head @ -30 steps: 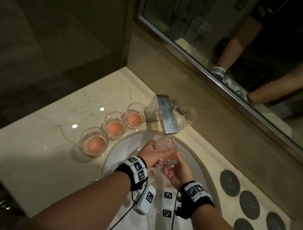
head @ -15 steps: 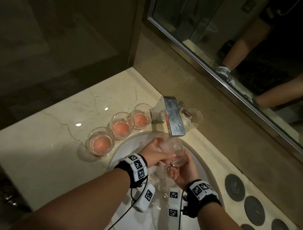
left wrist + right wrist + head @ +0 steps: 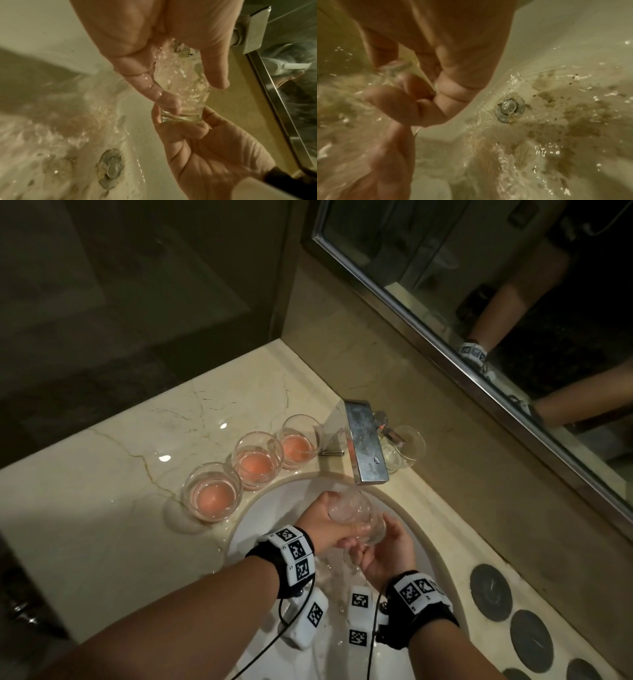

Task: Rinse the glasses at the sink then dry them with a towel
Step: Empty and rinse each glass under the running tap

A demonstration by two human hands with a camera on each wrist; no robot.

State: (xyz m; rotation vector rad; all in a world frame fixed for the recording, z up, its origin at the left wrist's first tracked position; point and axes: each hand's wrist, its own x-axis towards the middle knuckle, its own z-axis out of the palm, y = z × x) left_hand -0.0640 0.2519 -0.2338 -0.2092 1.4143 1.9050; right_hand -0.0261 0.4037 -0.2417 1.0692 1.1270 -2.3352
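Note:
A clear glass (image 3: 356,513) is tilted under the metal faucet (image 3: 364,450), over the white sink (image 3: 274,508). Water runs through the glass (image 3: 185,86) and splashes out. My left hand (image 3: 329,525) grips its side from the left, thumb and fingers (image 3: 150,86) wrapped round it. My right hand (image 3: 387,553) holds it from below, its fingers (image 3: 205,121) curled round the thick base. Three glasses with pink liquid (image 3: 214,493) (image 3: 257,460) (image 3: 298,445) stand in a row on the counter left of the faucet. In the right wrist view the glass (image 3: 393,69) is mostly hidden by fingers.
An empty clear glass (image 3: 406,446) stands behind the faucet on the right. Dark round coasters (image 3: 489,590) lie on the marble counter (image 3: 102,491) right of the sink. A mirror (image 3: 479,285) runs along the back wall. Water with dark specks flows round the drain (image 3: 509,108).
The glass has tipped further onto its side under the spout and the pink tint in it is gone. Both hands keep their hold.

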